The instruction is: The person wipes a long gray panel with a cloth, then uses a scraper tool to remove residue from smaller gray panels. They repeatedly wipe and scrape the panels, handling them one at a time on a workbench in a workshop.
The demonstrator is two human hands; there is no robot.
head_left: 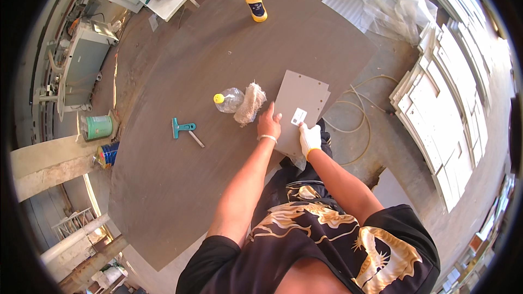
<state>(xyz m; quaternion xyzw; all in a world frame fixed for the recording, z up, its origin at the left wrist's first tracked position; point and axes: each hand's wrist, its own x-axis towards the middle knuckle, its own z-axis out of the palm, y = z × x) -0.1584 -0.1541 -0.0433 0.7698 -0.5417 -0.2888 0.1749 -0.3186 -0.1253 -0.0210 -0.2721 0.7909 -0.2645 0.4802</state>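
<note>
A flat grey-brown panel point(301, 90), with small holes near its far and right edges and a white label point(298, 116), lies at the right edge of a large brown board. Bare, my left hand point(268, 124) grips the panel's near left edge, thumb on top. My right hand point(310, 138), in a white glove, pinches the near edge beside the label; its fingers underneath are hidden. Just left of the panel sit a pinkish rag point(250, 105) and a clear plastic bottle with a yellow cap point(229, 100). A teal scraper point(182, 127) lies farther left, beside a short whitish stick point(196, 139).
A yellow bottle with a white cap point(256, 4) stands at the board's far side. Stacked white panels point(436, 114) lean along the right, with a coiled hose point(362, 122) on the floor. Plastic sheeting point(387, 0) lies far right; a green bucket point(98, 127) is at left.
</note>
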